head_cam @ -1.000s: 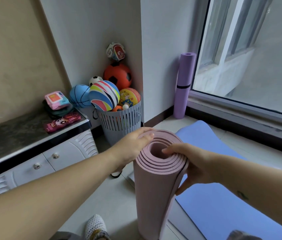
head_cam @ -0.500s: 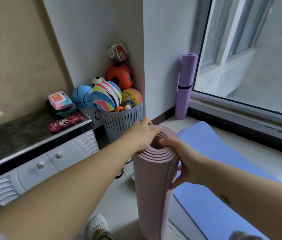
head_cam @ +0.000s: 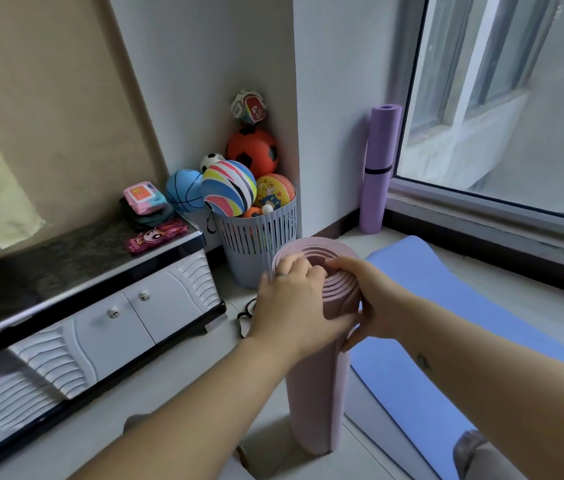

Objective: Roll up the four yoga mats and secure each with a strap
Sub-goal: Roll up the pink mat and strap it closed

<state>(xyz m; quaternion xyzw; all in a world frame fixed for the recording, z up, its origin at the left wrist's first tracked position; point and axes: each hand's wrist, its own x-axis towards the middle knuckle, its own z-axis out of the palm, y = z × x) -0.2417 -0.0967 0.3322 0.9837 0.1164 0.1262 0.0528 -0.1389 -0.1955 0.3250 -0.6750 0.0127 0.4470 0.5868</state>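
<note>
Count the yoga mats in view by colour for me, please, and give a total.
Pink mat: 1, rolled, stood on end, gripped at the top by the left hand and right hand.
Purple mat: 1, rolled, upright in the corner, with a strap round it.
Blue mat: 1, flat on the floor.
Total: 3 mats.

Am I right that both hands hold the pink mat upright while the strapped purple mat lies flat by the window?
Not quite. In the head view the purple mat stands upright in the corner by the window, not flat. The rest holds: a black strap circles it, and the left hand and right hand hold the pink mat upright.
</note>
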